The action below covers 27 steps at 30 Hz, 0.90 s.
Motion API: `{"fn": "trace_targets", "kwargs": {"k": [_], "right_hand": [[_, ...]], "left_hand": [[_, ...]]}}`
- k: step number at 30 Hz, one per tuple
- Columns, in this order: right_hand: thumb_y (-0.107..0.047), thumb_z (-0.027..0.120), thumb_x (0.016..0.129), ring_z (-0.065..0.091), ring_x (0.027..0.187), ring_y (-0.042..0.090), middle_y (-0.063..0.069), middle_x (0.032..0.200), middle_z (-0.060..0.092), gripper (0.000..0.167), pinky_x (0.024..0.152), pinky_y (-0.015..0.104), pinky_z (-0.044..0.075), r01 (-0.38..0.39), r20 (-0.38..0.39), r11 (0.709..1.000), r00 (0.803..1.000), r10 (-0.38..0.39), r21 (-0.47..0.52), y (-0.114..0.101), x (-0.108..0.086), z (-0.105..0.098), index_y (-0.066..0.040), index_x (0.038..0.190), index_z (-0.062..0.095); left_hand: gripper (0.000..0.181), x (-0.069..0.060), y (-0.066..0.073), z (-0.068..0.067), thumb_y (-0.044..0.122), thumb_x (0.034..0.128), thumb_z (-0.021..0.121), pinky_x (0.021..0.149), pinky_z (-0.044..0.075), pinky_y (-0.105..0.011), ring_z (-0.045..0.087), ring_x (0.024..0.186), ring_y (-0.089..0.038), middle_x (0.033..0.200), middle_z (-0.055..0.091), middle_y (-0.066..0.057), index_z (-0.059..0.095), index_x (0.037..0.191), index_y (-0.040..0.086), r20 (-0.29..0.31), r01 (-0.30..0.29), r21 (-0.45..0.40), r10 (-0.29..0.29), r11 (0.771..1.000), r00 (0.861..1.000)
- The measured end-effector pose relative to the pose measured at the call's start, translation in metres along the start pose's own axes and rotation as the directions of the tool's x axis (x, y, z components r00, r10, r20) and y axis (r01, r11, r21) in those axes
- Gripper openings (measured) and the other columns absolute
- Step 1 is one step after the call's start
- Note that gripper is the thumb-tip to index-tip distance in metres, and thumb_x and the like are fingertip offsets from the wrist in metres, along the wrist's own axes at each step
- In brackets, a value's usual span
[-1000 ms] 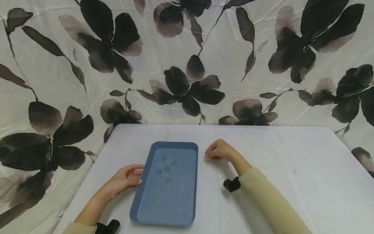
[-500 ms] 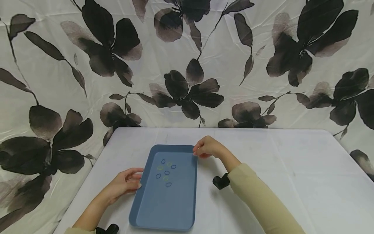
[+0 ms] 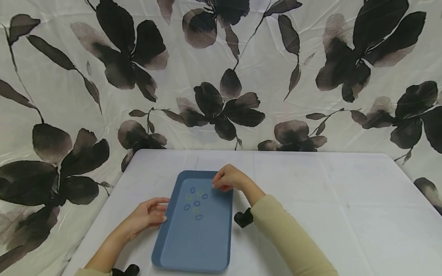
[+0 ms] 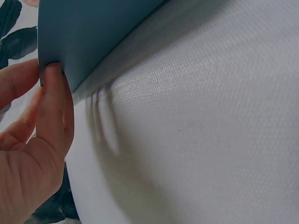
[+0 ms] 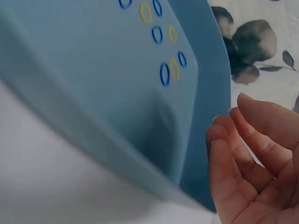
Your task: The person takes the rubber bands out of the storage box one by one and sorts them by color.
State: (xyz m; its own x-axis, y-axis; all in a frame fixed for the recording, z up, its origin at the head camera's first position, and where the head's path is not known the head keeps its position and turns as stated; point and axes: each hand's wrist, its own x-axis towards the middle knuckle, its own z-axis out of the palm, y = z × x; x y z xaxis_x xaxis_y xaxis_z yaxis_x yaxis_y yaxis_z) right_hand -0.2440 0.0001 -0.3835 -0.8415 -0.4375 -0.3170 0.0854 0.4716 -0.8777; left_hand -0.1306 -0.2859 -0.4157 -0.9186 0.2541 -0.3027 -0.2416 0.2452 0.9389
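Note:
A blue rectangular tray (image 3: 191, 245) lies on the white table, with several thin blue rings (image 5: 161, 74) and yellow rings (image 5: 141, 12), like small rubber bands, scattered over its far half. My left hand (image 3: 146, 214) holds the tray's left edge; in the left wrist view its fingertips are bent against the rim. Over the tray's far right corner, my right hand (image 3: 231, 178) has its thumb and fingertips drawn together in a pinch. A small yellow rubber band seems to be in that pinch, judging from the earlier frames; the fingers hide it now.
The white table (image 3: 310, 214) extends well to the right of the tray. A pale cloth with dark flowers (image 3: 210, 103) hangs behind the table. Black wrist cameras (image 3: 243, 217) sit under both wrists.
My right hand has moved left from the table beside the tray to above its far right corner. A faint yellowish spot under its fingertips has left the table. My left hand stays put.

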Motion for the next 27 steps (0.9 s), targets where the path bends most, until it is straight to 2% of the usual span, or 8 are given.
{"fn": "trace_targets", "kwargs": {"k": [7,16,21,27], "right_hand": [[0.000,0.072,0.078,0.054,0.059,0.013,0.002,0.068,0.060,0.014,0.061,0.029,0.052,-0.005,0.006,1.000,1.000,0.005,0.004,-0.001,0.006,0.018,0.004,0.091,0.069],[0.004,0.072,0.075,0.052,0.054,0.012,0.002,0.064,0.058,0.011,0.057,0.027,0.051,-0.002,-0.068,1.000,0.998,0.003,0.011,0.005,0.013,0.035,0.005,0.086,0.069],[0.003,0.075,0.073,0.053,0.055,0.012,0.003,0.066,0.059,0.010,0.057,0.027,0.051,0.000,-0.111,1.000,0.994,-0.002,-0.022,0.007,0.012,0.042,0.002,0.083,0.070],[0.003,0.076,0.071,0.050,0.050,0.012,0.001,0.059,0.057,0.010,0.051,0.024,0.046,-0.009,-0.165,0.998,0.986,-0.001,-0.059,0.014,0.010,0.049,0.001,0.079,0.070]], "left_hand": [[0.065,-0.003,-0.002,-0.001,0.000,0.0821,0.064,0.078,0.051,-0.032,0.058,0.100,-0.018,0.122,0.048,-0.027,0.031,0.137,-0.011,-0.005,0.001,-0.009,-0.001,1.000,1.000],[0.065,-0.001,0.000,-0.001,0.000,0.0819,0.064,0.076,0.051,-0.031,0.059,0.097,-0.018,0.122,0.047,-0.028,0.031,0.137,-0.011,-0.008,-0.008,0.007,0.008,1.000,1.000],[0.065,0.001,0.002,-0.001,0.001,0.0823,0.064,0.076,0.051,-0.031,0.058,0.095,-0.018,0.121,0.047,-0.027,0.031,0.137,-0.010,-0.001,-0.011,0.022,0.011,1.000,1.000],[0.065,0.000,-0.001,-0.001,0.000,0.0821,0.064,0.077,0.050,-0.030,0.058,0.094,-0.018,0.121,0.047,-0.027,0.031,0.137,-0.010,0.003,0.000,0.020,0.000,1.000,1.000]]}}
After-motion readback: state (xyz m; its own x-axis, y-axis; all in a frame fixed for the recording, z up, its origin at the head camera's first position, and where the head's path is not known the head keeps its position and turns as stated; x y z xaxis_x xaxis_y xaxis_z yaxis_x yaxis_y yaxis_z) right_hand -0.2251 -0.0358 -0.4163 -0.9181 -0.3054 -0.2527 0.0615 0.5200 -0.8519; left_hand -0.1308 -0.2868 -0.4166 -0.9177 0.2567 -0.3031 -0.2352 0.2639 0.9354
